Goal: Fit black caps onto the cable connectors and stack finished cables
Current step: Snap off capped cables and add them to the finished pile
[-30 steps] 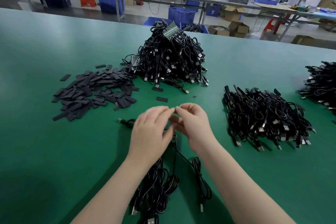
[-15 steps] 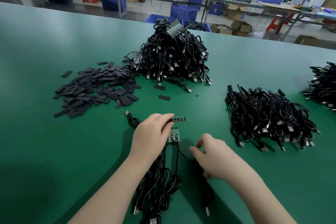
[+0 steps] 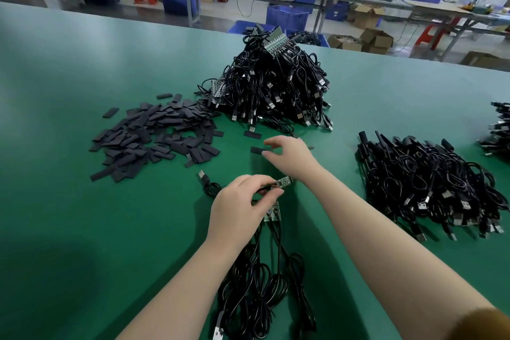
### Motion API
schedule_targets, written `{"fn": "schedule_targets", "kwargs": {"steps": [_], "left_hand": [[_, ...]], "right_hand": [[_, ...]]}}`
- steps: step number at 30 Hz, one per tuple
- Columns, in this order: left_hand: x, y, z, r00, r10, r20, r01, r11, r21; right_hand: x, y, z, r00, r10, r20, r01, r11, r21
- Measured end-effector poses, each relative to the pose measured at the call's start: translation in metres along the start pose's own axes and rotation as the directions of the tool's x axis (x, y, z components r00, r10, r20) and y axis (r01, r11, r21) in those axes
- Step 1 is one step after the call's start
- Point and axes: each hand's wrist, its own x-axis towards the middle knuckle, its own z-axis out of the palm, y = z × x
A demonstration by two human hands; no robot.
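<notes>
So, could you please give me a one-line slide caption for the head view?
Left hand holds a bare connector board while right hand reaches for a loose black cap on the green table.

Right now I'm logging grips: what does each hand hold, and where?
Left hand pinches the green circuit board by its cable end. Right hand reaches for a loose black cap, holding nothing.

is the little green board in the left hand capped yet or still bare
Bare. The green board sticks out uncovered from the left hand's grip, while the right hand reaches to a loose black cap on the table.
</notes>
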Motion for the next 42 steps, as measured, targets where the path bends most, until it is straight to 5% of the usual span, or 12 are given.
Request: {"fn": "schedule_targets", "kwargs": {"steps": [5, 17, 20, 25, 32, 42], "left_hand": [[0.0, -0.004, 0.001, 0.997, -0.024, -0.07, 0.017, 0.995, -0.097], [0.005, -0.005, 0.007, 0.994, -0.042, -0.102, 0.029, 0.992, -0.124], [0.003, -0.006, 0.005, 0.995, -0.032, -0.098, 0.023, 0.995, -0.099], [0.003, -0.002, 0.006, 0.997, -0.015, -0.07, 0.01, 0.997, -0.073], [0.0, 0.001, 0.006, 0.999, -0.003, -0.037, 0.002, 1.0, -0.03], [-0.005, 0.0, 0.005, 0.997, 0.058, 0.046, -0.055, 0.997, -0.062]], "right_hand": [[0.031, -0.001, 0.017, 1.0, -0.016, -0.002, 0.015, 0.981, -0.191], [0.057, -0.007, 0.011, 1.0, -0.008, 0.009, 0.008, 1.0, -0.02], [0.039, -0.009, 0.018, 0.994, 0.016, -0.113, 0.007, 0.98, 0.201], [-0.019, -0.016, 0.015, 0.952, 0.271, -0.14, -0.044, 0.577, 0.816], [-0.104, 0.005, 0.017, 0.877, 0.47, -0.105, -0.025, 0.263, 0.965], [-0.131, 0.01, 0.032, 0.912, 0.367, -0.182, 0.081, 0.273, 0.958]]}}
